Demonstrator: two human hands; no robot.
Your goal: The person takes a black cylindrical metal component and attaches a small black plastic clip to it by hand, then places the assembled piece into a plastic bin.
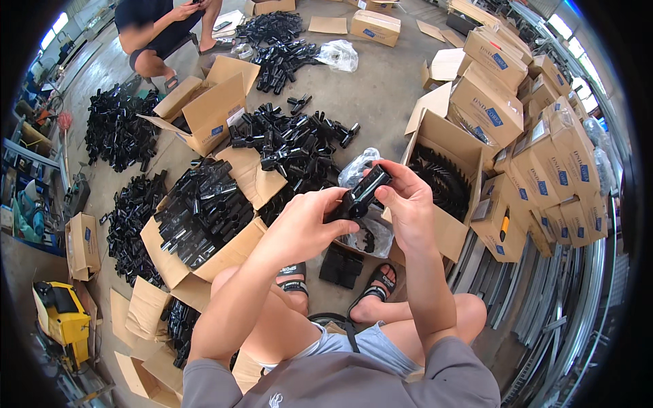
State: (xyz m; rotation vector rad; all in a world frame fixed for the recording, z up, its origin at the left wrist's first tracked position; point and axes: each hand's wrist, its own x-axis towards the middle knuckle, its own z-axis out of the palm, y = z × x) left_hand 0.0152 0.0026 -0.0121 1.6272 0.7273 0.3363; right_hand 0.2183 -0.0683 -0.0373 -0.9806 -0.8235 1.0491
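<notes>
In front of me, a glossy black tubular part (369, 190) is held tilted between both hands. My left hand (309, 221) is closed round its lower left end, thumb and fingers pinching the darker, wider portion. At its upper right end, my right hand (409, 197) grips it between thumb and fingers. Below the hands, a clear plastic bag (381, 238) lies with a black toothed or ribbed piece partly in it. An open carton (476, 170) to the right holds rows of curved black parts. Left of my hands, another open carton (166, 262) is filled with similar black tubular parts.
Loose heaps of black parts (289, 146) cover the floor ahead and left. Stacked cartons (551, 163) and long metal profiles (544, 299) lie right. An orange-handled tool (505, 224) rests on a carton. A yellow machine (71, 319) stands left. Another person (160, 30) crouches far left.
</notes>
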